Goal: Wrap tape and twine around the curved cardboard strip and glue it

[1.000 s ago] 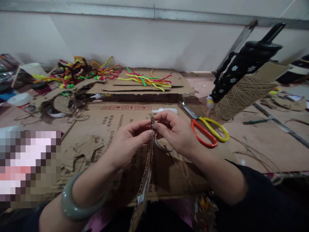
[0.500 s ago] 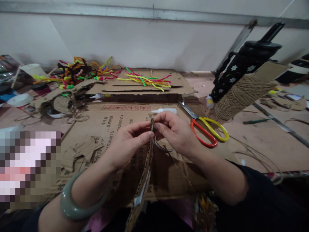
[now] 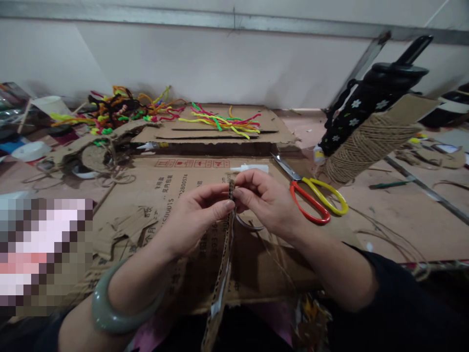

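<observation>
A long narrow cardboard strip (image 3: pixel 223 264) stands on edge, running from my lap up to my fingertips. My left hand (image 3: pixel 190 215) pinches its top end from the left, a grey-green bangle (image 3: pixel 110 313) on the wrist. My right hand (image 3: pixel 269 200) pinches the same top end from the right; thin twine (image 3: pixel 249 226) loops below its fingers. Both hands hover over a flattened cardboard box (image 3: pixel 161 195) with printed text.
Red-and-yellow scissors (image 3: pixel 315 195) lie right of my hands. A small white glue bottle (image 3: pixel 249 168) lies just beyond them. A twine-wrapped cardboard roll (image 3: pixel 370 142) leans at the right against a black flowered object (image 3: pixel 366 107). Coloured pipe cleaners (image 3: pixel 220 120) lie at the back.
My hands stay pinched on the strip's top end with only slight finger shifts. The strip's lower end has swung a little.
</observation>
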Available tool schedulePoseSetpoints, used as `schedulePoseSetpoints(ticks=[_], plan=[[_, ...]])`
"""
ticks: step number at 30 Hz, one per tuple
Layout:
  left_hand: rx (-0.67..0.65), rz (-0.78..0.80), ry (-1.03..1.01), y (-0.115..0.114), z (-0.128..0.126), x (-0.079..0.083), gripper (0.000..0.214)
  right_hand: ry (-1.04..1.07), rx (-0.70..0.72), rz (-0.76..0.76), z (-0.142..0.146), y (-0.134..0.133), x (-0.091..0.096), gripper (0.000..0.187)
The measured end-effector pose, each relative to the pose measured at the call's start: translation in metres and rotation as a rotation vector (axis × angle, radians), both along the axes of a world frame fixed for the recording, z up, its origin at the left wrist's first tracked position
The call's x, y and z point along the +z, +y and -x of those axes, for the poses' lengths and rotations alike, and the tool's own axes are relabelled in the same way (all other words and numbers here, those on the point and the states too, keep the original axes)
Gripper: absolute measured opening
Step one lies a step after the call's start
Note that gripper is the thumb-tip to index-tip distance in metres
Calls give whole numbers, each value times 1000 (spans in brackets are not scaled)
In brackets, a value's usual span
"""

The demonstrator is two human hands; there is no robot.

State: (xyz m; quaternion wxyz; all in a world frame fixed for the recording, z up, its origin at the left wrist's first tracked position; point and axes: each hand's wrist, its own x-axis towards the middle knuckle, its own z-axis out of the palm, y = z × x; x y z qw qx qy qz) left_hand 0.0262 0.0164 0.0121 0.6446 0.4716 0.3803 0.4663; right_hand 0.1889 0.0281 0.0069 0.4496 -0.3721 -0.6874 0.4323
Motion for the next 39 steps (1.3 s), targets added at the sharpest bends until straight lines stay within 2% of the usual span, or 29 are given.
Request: schedulePoseSetpoints(ticks=[22,32,39], plan=[[1,21,-3,0,2,-3,28,-61,-29,-44,-1,2,-1,8],[-42,-6,5,1,3,-4,25,-74,-30,-16,-2,3,-3,9],[-16,-9,12,1,2,-4,28,-23,-13,5,0,3,-4,7]])
